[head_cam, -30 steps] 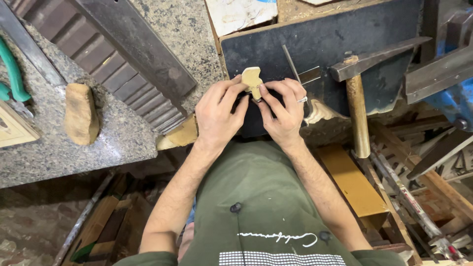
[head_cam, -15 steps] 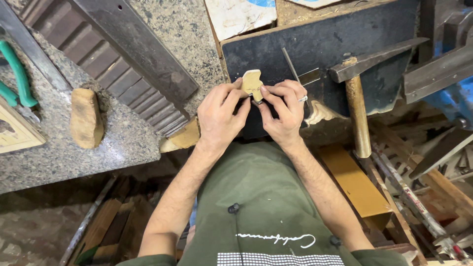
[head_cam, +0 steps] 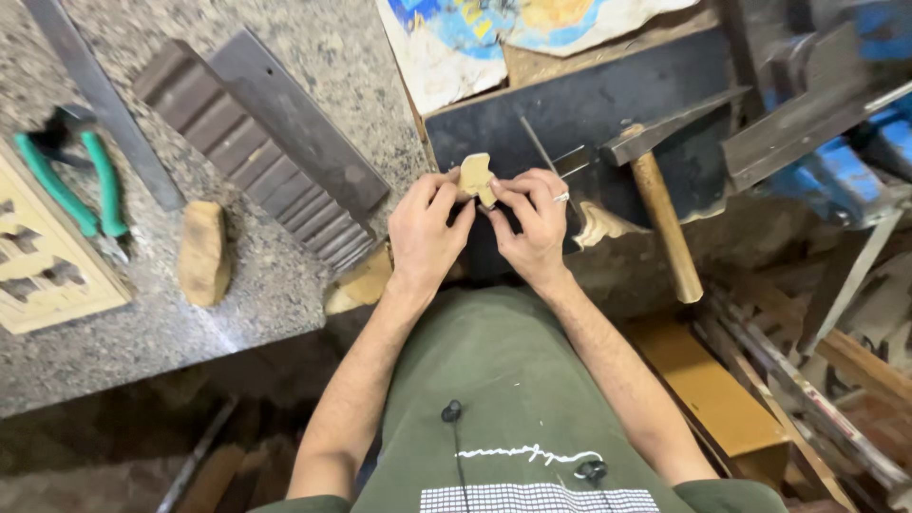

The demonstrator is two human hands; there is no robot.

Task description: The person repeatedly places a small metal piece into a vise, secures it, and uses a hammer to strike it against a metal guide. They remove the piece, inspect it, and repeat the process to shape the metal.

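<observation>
I see both hands meeting at centre frame over the dark slab (head_cam: 608,114). My left hand (head_cam: 425,233) and right hand (head_cam: 534,223) pinch the small wooden piece (head_cam: 475,177) between closed fingers, its long axis pointing up-frame, both hands equally near.

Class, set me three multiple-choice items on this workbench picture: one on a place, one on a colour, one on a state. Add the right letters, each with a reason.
1. Where does the hammer lie?
A. right of both hands
B. on the granite top
C. under the pliers

2. What colour are the handles of the pliers?
A. red
B. green
C. yellow

3. How is the small wooden piece held?
A. lying loose on the bench
B. by the left hand alone
C. pinched by the left hand and the right hand

Answers: 1 A, it lies on the dark slab to the right; 2 B, the handles are green; 3 C, both hands' fingertips meet on it.
</observation>
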